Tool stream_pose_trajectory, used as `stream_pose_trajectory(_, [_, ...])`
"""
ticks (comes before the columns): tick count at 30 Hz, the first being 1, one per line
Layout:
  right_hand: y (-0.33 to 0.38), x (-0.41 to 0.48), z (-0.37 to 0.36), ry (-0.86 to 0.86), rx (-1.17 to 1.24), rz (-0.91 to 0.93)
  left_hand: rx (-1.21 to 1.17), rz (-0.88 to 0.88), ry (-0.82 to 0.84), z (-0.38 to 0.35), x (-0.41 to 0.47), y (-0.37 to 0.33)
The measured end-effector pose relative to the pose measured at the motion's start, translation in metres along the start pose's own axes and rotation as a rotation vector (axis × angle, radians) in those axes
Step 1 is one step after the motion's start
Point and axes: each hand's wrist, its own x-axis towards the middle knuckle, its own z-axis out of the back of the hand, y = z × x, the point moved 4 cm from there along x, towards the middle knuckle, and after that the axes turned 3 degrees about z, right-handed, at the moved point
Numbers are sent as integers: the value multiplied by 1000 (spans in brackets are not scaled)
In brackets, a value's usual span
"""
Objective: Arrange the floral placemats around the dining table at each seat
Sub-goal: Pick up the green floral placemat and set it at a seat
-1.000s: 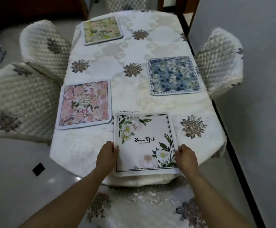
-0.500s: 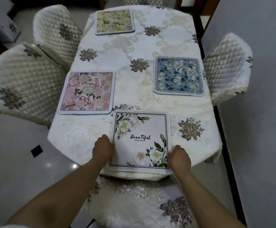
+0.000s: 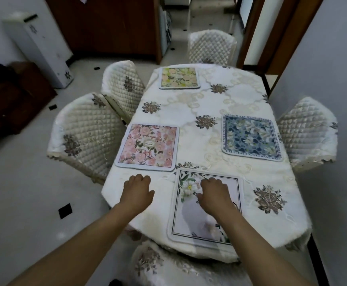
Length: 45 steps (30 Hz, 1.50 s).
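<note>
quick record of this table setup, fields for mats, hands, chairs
surface: cream embroidered tablecloth
mats laid: four
far left: yellow-green floral placemat
left side: pink floral placemat
right side: blue floral placemat
near end: white floral placemat
left hand: on bare cloth beside the white mat, fingers bent
right hand: over the white mat, fingers bent, grip unclear
seats in view: five quilted cream chairs

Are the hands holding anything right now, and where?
Nothing seems held. The right hand sits over the white placemat, not around any edge; the left hand is over the tablecloth beside it.
</note>
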Motion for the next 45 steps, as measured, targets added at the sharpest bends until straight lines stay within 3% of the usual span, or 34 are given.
stream_pose_trajectory(8, [194, 50, 35, -48, -166, 72, 38, -14, -73, 85, -7, 160])
stream_pose_trajectory(14, [357, 88, 50, -109, -153, 173, 87, 23, -108, 133, -20, 299])
stream_pose_trajectory(19, [452, 127, 50, -81, -149, 248, 115, 74, -132, 155, -4, 392])
stream_pose_trajectory(27, [556, 246, 42, -74, -134, 349, 93, 143, -95, 167, 83, 514])
stream_pose_trajectory(38, [777, 434, 32, -25, -185, 596, 74, 451, -100, 219, 174, 740])
stream_pose_trajectory(45, [877, 565, 18, -9, -193, 498, 50, 404, -130, 243, 296, 878])
